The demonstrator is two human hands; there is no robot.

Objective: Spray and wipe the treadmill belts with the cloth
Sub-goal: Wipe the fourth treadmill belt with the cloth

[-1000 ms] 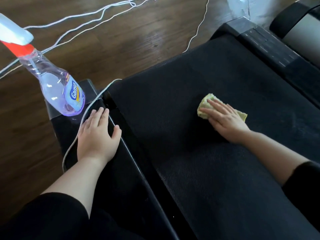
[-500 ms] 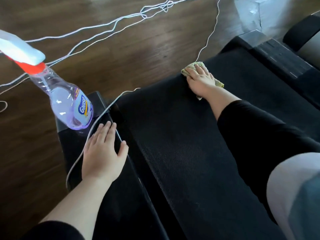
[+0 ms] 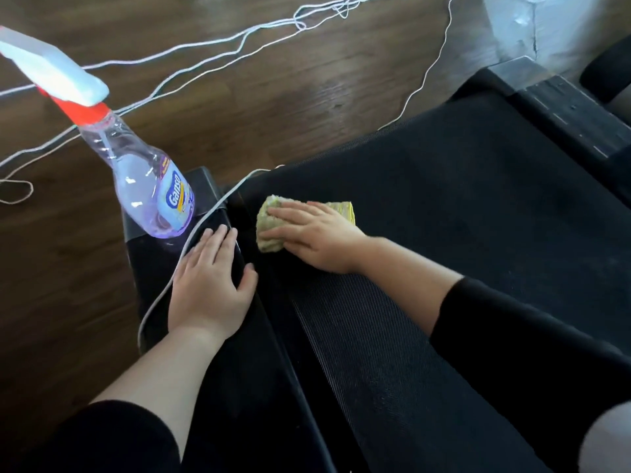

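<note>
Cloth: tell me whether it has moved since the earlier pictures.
Yes. With the right hand pressing it, the cloth has slid nearer along the left edge of the belt, ending close to the spray bottle.

Under your right hand [image 3: 317, 237] the cloth [image 3: 269, 242] is nubbly yellow-green fabric, matt. The belt [image 3: 444, 233] it lies on is black, matt, finely ribbed. Under your left hand [image 3: 208, 288] the side rail [image 3: 246, 353] is smooth black plastic with a faint sheen. The spray bottle [image 3: 150, 186] is clear glossy plastic, its trigger head opaque. The floor [image 3: 273, 97] is dark wood grain, lightly glossy.
</note>
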